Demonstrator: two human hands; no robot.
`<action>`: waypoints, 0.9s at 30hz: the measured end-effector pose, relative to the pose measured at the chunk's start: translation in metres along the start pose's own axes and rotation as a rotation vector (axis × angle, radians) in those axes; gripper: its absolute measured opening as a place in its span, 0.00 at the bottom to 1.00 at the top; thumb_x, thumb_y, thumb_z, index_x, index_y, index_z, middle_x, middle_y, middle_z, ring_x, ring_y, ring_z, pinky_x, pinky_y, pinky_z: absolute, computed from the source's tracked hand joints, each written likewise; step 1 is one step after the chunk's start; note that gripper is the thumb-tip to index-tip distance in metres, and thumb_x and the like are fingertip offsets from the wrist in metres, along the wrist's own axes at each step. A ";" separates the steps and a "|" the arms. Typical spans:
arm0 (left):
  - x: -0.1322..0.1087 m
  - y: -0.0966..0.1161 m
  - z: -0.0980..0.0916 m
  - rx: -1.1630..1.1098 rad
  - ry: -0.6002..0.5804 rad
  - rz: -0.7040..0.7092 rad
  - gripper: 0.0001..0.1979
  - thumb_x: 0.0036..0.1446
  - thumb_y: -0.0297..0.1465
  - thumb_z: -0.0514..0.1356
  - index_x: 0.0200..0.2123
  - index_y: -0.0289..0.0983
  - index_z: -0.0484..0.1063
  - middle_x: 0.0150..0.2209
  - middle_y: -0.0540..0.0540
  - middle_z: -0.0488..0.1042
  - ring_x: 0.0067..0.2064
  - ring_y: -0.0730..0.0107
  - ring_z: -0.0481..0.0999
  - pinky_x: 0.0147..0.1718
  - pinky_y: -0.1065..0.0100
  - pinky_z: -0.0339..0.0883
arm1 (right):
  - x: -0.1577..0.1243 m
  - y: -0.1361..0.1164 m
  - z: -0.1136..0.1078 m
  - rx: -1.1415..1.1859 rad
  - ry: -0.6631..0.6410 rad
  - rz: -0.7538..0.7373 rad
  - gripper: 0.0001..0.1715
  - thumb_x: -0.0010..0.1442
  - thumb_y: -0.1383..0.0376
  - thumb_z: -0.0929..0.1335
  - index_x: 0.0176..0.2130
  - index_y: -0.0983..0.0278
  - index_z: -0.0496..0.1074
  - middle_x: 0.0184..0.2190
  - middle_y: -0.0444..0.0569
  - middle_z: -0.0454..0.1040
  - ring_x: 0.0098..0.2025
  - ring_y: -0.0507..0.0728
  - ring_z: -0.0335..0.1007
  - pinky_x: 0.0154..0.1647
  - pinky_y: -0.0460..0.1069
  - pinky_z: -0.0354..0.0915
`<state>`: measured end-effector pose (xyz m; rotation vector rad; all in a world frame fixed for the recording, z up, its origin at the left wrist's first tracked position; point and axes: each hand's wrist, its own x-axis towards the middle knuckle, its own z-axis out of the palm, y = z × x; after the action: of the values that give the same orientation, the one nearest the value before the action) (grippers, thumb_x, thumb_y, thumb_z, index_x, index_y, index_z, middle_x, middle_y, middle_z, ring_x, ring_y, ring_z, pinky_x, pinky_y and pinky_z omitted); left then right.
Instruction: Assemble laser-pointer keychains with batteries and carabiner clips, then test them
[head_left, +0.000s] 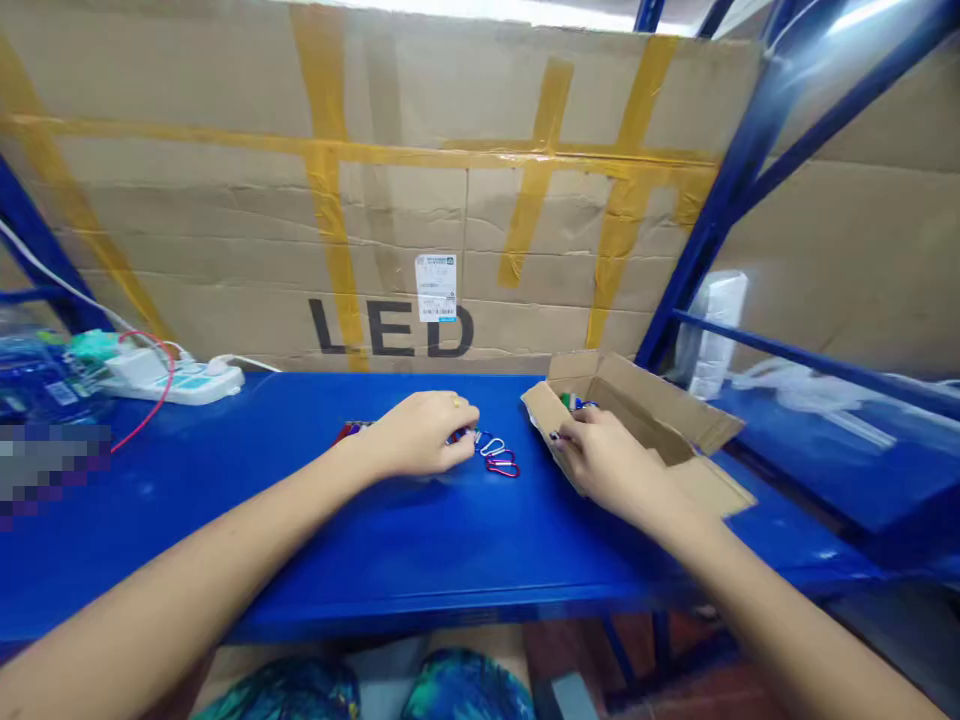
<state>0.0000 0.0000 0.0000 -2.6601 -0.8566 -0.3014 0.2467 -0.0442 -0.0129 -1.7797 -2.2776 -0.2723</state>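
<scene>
My left hand [429,434] is low over the blue tabletop, its fingers bent and closed over small carabiners that they partly cover. Beside its fingertips lie a silver carabiner [493,447] and a red carabiner [504,465], with a bit of blue one showing. Something reddish [349,430] sits behind the left wrist. At the near left wall of an open cardboard box [720,484], my right hand [604,455] has its fingers curled together. A small dark bit shows at those fingertips, too little to name. Green and blue items [576,402] are inside the box, partly hidden by the hand.
A large taped carton [240,260] marked LED stands along the back of the blue table [360,560]. At left are a white power strip [199,383], a red cord [154,410] and a blue plastic bottle [45,375]. A blue metal post [697,235] rises right of the box.
</scene>
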 end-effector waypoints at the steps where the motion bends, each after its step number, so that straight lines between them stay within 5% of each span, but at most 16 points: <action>1: -0.004 0.001 0.002 0.050 -0.040 0.025 0.10 0.61 0.30 0.53 0.33 0.35 0.73 0.32 0.43 0.76 0.36 0.60 0.75 0.36 0.62 0.66 | 0.001 -0.001 0.004 0.023 0.073 -0.052 0.16 0.65 0.67 0.61 0.31 0.66 0.75 0.40 0.60 0.72 0.45 0.64 0.68 0.48 0.56 0.64; 6: -0.016 0.004 0.011 0.202 -0.192 0.114 0.08 0.56 0.29 0.57 0.32 0.33 0.75 0.30 0.38 0.77 0.34 0.56 0.76 0.35 0.59 0.66 | 0.008 -0.008 0.013 0.100 0.225 -0.228 0.14 0.65 0.68 0.62 0.32 0.65 0.74 0.45 0.60 0.71 0.48 0.63 0.65 0.50 0.57 0.63; 16: -0.012 0.008 0.015 0.287 -0.245 0.226 0.05 0.52 0.21 0.60 0.29 0.33 0.77 0.30 0.38 0.78 0.35 0.55 0.77 0.35 0.60 0.64 | 0.011 -0.042 0.009 0.007 -0.088 -0.322 0.14 0.67 0.70 0.60 0.34 0.66 0.73 0.31 0.53 0.74 0.36 0.58 0.68 0.36 0.50 0.57; 27: -0.023 -0.006 0.014 0.242 -0.201 0.153 0.06 0.55 0.22 0.63 0.26 0.34 0.75 0.29 0.41 0.77 0.35 0.58 0.76 0.37 0.61 0.62 | 0.013 -0.045 0.022 0.079 -0.067 -0.365 0.15 0.68 0.66 0.61 0.32 0.66 0.72 0.32 0.54 0.76 0.35 0.58 0.70 0.35 0.49 0.56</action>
<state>-0.0208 -0.0022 -0.0179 -2.5369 -0.6913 0.1025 0.1982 -0.0374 -0.0297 -1.3460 -2.6137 -0.1844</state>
